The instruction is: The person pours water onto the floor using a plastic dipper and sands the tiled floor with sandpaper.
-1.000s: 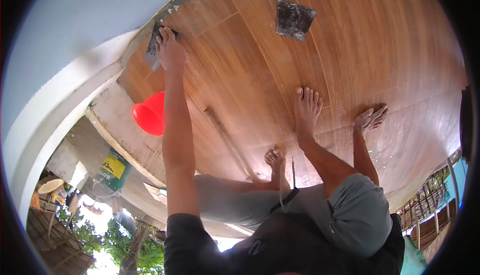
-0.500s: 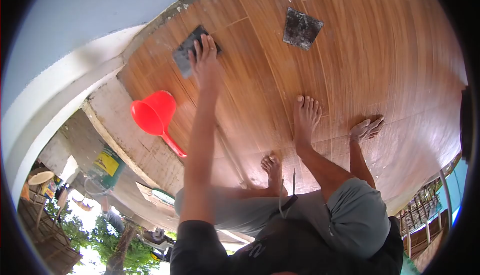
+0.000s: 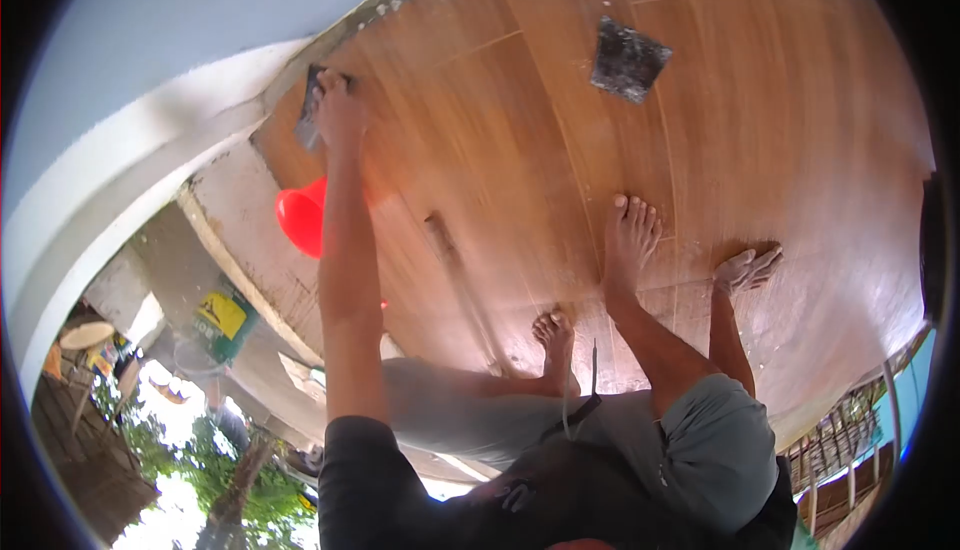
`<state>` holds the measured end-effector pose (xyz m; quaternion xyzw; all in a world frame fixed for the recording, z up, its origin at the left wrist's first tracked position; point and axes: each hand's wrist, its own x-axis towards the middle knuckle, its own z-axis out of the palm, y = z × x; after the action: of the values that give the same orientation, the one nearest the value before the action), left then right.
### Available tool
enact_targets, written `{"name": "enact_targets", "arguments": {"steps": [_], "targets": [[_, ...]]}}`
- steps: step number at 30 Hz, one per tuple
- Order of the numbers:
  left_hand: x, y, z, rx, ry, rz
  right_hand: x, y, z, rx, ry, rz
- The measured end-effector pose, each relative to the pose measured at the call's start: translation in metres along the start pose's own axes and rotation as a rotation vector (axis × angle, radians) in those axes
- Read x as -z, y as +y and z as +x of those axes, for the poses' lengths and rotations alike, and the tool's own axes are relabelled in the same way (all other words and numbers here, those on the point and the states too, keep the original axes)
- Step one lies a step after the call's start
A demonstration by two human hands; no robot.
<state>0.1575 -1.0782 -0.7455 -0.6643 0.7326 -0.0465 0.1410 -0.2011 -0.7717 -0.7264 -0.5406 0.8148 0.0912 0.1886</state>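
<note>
My left hand [image 3: 340, 115] reaches far out to the left, its fingers bent over a dark, flat, squarish pad [image 3: 309, 122] on the wood-look floor. The pad lies by the foot of the wall, partly hidden by the hand. Below it, a red plastic dipper [image 3: 300, 218] sits on the floor, with my forearm covering much of it. On the far side of my bent knee, my right hand [image 3: 748, 268] rests on the floor with its fingers spread, dusty with pale powder and holding nothing.
A second dark square piece [image 3: 630, 58], marked with white, lies on the tiled floor [image 3: 480, 140]. My bare feet [image 3: 630, 235] are on the floor. A pale wall [image 3: 180, 40] curves along the left. Beyond the raised edge stands a green bucket [image 3: 225, 325] with a yellow label.
My left hand has slid the dark pad leftward to the wall's foot. My forearm now covers part of the red dipper. My right hand stays on the floor.
</note>
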Motion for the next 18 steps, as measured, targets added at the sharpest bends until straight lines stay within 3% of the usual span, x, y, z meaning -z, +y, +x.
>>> {"name": "enact_targets", "arguments": {"steps": [5, 8, 11, 14, 18], "targets": [[-0.018, 0.048, -0.102, -0.147, 0.003, 0.031, 0.008, -0.005, 0.003, -0.006, -0.075, -0.015], [0.007, 0.039, -0.025, -0.163, 0.135, 0.141, 0.006, -0.004, 0.003, -0.003, -0.111, -0.035], [0.01, 0.035, 0.036, -0.048, 0.093, 0.029, -0.003, 0.001, -0.005, 0.003, -0.069, -0.056], [0.007, 0.074, -0.04, -0.123, 0.012, 0.173, 0.004, -0.002, -0.001, -0.029, -0.08, -0.006], [0.017, 0.056, -0.021, -0.075, -0.014, 0.112, -0.008, -0.002, 0.0, -0.044, -0.096, -0.043]]}}
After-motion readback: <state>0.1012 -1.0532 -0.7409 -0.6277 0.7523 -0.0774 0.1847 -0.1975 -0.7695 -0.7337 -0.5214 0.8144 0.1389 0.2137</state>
